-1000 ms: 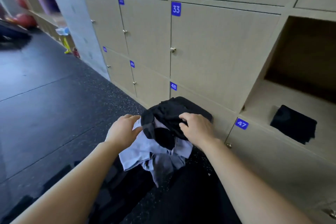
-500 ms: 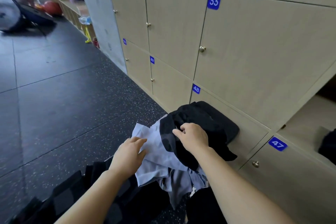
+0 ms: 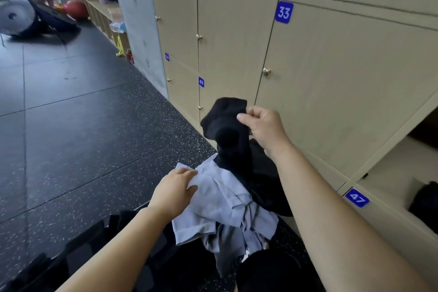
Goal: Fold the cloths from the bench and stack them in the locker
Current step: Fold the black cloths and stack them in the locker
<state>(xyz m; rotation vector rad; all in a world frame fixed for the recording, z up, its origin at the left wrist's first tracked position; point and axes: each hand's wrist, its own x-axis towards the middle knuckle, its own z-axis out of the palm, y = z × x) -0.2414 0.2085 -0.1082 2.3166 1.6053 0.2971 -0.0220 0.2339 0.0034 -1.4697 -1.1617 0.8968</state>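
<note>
half a second back my right grip was down on the pile. now it has lifted, pinching a black cloth by its top edge. the cloth hangs in front of the closed locker doors, its tail trailing into the heap. my left grip lies flat on the light blue cloth, holding the rest down on the bench. one piece looks nearly free for folding. there is room to my left over the floor. the open locker, with a folded black cloth inside, is on my right.
</note>
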